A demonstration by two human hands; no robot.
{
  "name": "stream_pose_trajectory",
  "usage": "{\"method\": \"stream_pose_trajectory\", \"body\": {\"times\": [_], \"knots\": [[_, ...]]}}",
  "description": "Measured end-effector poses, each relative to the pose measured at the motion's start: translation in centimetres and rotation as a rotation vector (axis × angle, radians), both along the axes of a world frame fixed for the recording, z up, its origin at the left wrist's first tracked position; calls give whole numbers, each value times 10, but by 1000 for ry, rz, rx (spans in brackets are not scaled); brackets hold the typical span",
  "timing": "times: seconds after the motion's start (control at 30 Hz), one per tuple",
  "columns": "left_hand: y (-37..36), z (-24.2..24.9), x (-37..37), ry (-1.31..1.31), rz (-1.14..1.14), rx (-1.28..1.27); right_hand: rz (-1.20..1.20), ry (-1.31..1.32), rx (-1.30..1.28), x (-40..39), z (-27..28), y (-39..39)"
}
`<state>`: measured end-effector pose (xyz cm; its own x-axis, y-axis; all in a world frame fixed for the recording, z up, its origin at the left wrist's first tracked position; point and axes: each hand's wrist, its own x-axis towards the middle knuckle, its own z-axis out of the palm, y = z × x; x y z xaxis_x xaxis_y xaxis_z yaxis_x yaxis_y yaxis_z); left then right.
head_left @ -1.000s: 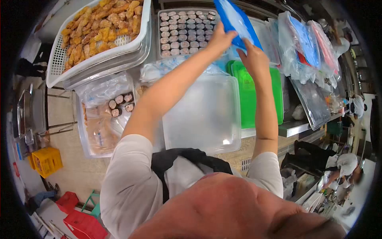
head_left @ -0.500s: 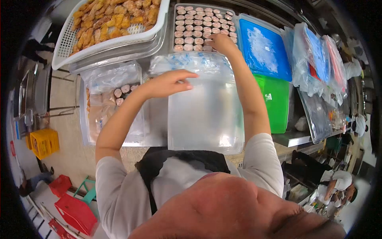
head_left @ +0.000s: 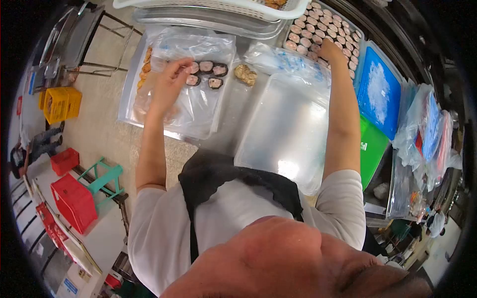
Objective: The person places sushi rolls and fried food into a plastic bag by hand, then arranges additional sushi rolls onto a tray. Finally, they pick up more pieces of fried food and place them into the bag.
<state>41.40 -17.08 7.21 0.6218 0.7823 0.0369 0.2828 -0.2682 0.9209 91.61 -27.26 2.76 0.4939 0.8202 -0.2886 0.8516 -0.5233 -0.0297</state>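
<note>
the left hand [head_left: 171,82] hovered low at the rolls [head_left: 205,66] in the plastic-lined box [head_left: 216,116], its fingers loosely bent and about half open, the tips beside the nearest roll; from my end i could not tell whether they touched it. in that head view i counted five rolls there, dark-rimmed with pale pink middles, lying over clear plastic, with some orange-brown fried pieces [head_left: 145,69] along the box's left edge.

the right hand [head_left: 331,49] was well apart from the left, down among the many rolls packed in rows in the tray [head_left: 362,44] at the upper right. its fingers pointed down and were partly hidden from me, so i could not tell how far open they were or whether they had hold of a roll.

between the plastic-lined box and a frosted clear lid [head_left: 283,124], a brown lump [head_left: 245,74] sat on the metal counter [head_left: 233,107]. a clear bag [head_left: 285,59] lay just above the lid, and a blue lid [head_left: 380,92] was beside the tray, partly over a green one [head_left: 372,149].
</note>
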Motion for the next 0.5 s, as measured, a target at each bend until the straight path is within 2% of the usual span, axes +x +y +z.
{"method": "stream_pose_trajectory", "body": {"times": [0.03,0.07,0.17,0.27,0.3,0.33,0.37,0.43,0.5], "knots": [[-3,0,-4,71,-18,81,36,13,-18,3,5,0],[-5,-8,-9,130,-18,240,3,-31,78,21,-21,-1],[-12,-13,-18,270,-98,200,3,179,172,40,-18,-20],[-27,-22,-9,297,-189,713,-35,241,239,36,-2,-36],[-31,-23,-4,319,-175,715,-54,264,263,38,0,-41],[-34,-24,3,338,-163,719,-31,231,428,46,-13,-46],[-36,-25,8,357,-153,723,-131,371,495,59,-19,-52],[-32,-37,18,329,-160,762,-340,649,624,55,6,-61],[-25,-43,25,328,-199,774,-410,607,768,44,32,-71]]}}
